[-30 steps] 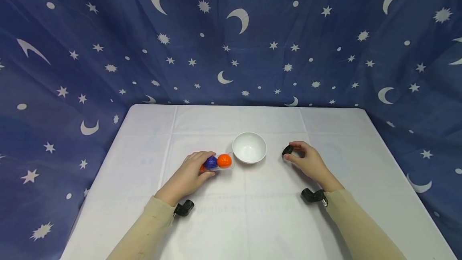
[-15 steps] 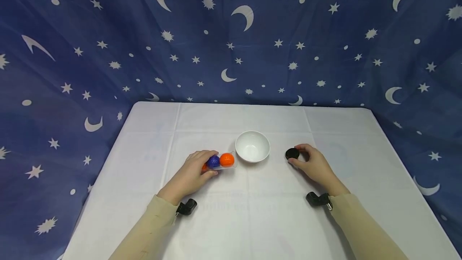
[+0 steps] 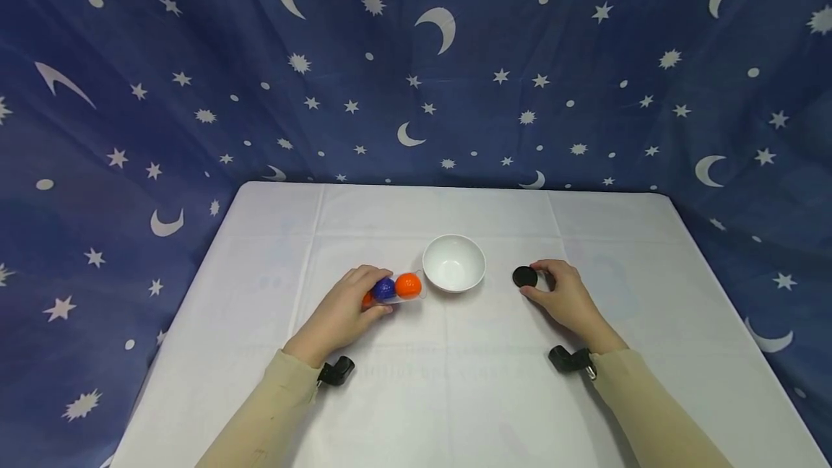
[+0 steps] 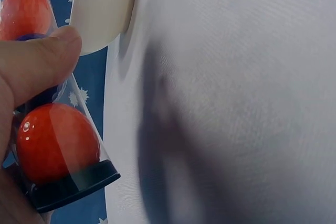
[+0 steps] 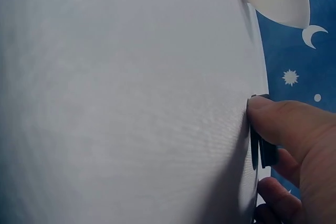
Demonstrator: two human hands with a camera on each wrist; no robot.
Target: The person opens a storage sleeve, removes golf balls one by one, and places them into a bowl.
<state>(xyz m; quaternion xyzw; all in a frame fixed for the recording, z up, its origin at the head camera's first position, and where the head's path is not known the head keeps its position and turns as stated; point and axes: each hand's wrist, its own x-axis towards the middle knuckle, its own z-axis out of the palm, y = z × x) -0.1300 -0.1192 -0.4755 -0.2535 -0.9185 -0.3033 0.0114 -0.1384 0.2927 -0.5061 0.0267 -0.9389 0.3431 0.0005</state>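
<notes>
A clear plastic tube (image 4: pixel 79 90) lies in my left hand (image 3: pixel 339 316), whose fingers and thumb grip it around the middle. Inside it sit an orange ball (image 3: pixel 408 285), a blue ball (image 3: pixel 384 289) and another orange ball (image 4: pixel 56 142), partly hidden by the hand in the head view. A dark cap (image 4: pixel 73 184) closes the end nearest the wrist; the other end points toward the white bowl (image 3: pixel 453 263). To the bowl's right, my right hand (image 3: pixel 564 298) holds a black round lid (image 3: pixel 525 276) by its edge, at the tabletop, between thumb and fingers.
The bowl stands between the two hands, slightly farther back. A white cloth covers the table (image 3: pixel 416 396). Behind and beside it hangs a blue curtain (image 3: pixel 338 42) with moons and stars. A small black camera (image 3: pixel 570 360) is strapped to each wrist.
The black lid has gone from tilted on its edge to lying flat at the table in my right hand. My left hand keeps its grip on the tube. The head view has shifted slightly.
</notes>
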